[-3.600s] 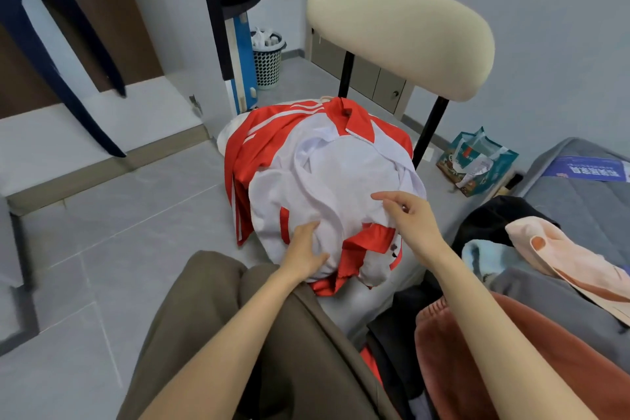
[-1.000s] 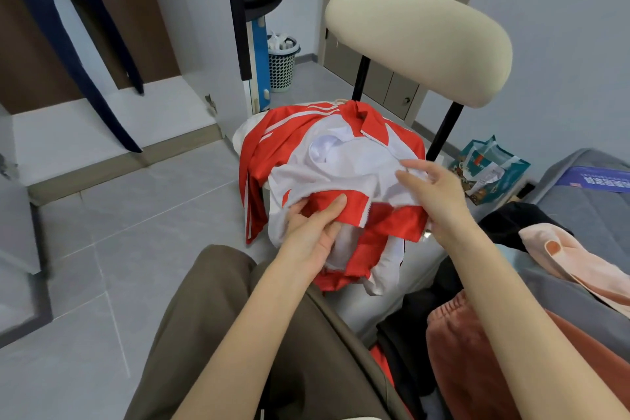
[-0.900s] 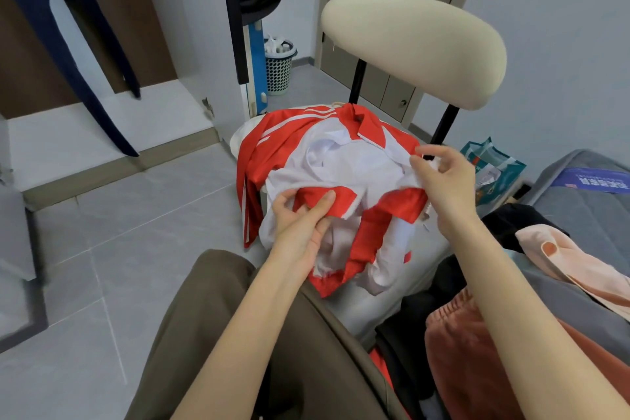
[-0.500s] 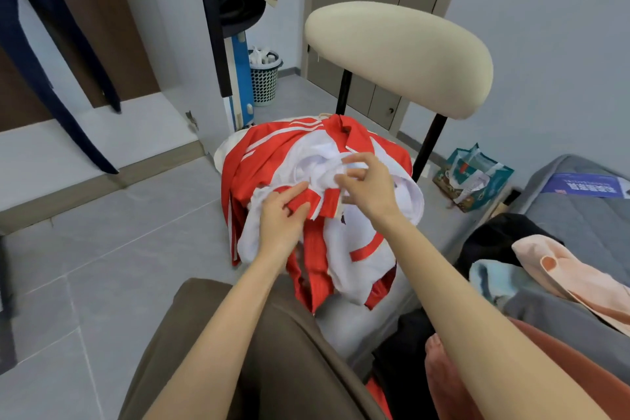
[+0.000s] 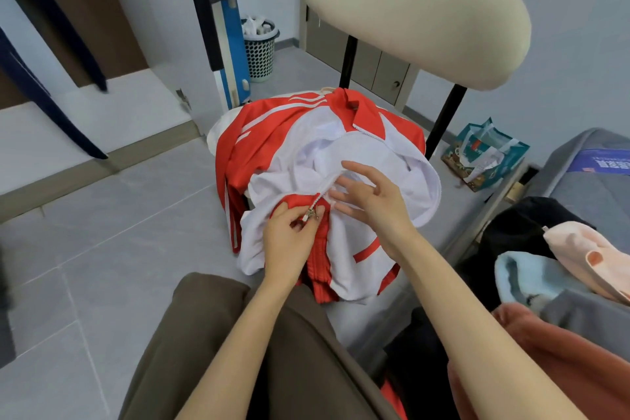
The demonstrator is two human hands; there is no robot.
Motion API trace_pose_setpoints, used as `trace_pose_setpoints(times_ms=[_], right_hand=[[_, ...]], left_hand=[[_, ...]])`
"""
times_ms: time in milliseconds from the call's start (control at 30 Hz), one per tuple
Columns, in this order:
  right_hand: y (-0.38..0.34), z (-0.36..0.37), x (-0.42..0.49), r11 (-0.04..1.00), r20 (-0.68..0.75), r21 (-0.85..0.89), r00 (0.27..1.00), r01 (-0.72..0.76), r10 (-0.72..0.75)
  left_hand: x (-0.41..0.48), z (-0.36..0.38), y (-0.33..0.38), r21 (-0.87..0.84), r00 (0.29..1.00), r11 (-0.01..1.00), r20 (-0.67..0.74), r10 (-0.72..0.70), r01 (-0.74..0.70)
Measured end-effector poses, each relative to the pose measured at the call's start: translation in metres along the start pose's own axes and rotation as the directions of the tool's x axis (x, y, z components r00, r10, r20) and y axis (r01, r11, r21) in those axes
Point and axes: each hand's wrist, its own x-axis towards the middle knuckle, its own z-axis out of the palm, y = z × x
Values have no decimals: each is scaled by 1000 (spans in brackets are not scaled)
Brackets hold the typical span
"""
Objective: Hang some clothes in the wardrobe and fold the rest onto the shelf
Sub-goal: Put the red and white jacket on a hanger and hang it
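Red-and-white track jacket (image 5: pixel 344 160) lies heaped on the seat of a chair (image 5: pixel 414 10) with a cream padded backrest, straight ahead of the seated person, its front open and the white lining turned up. Far left, dark navy garments (image 5: pixel 51 54) hang in the open wardrobe above its pale bottom shelf (image 5: pixel 112 112). Beyond the wardrobe's edge a mesh waste basket (image 5: pixel 259 51) stands on the grey tiled floor. At the jacket's near edge, the left hand (image 5: pixel 289 239) pinches the small metal zipper pull (image 5: pixel 311 214) between thumb and fingertips. Just beside it, the right hand (image 5: pixel 371 204) rests on the white fabric with fingers spread and loose, gripping nothing. Right of the chair legs, a teal shopping bag (image 5: pixel 484 157) sits on the floor. Far right, a pile of clothes (image 5: pixel 559 276) in black, pale blue, peach and rust lies on the grey bed.
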Motion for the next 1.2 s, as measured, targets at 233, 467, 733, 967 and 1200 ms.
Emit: trace_pose_setpoints(times_ms=[233,467,733,967,1200], right_hand=[[34,2,-38,908,150,-364,975,207,-162],[50,10,-57,584,117,-735,912,346,-392],[55,-2,-77,347,123,-856,802,384,-585],[57,-17,-91,268,226,-857,788,440,-572],[65,-15,-89,511,130,-764,870,394,-476]], left_hand=[[-6,-20,0,-486,851,699,282,-444,525],[-24,-32,15,-381,852,772,348,-391,509],[-40,-33,18,-293,859,840,393,-329,456],[-34,-25,11,-221,843,847,375,-384,484],[-36,-25,10,-109,882,930,373,-288,350]])
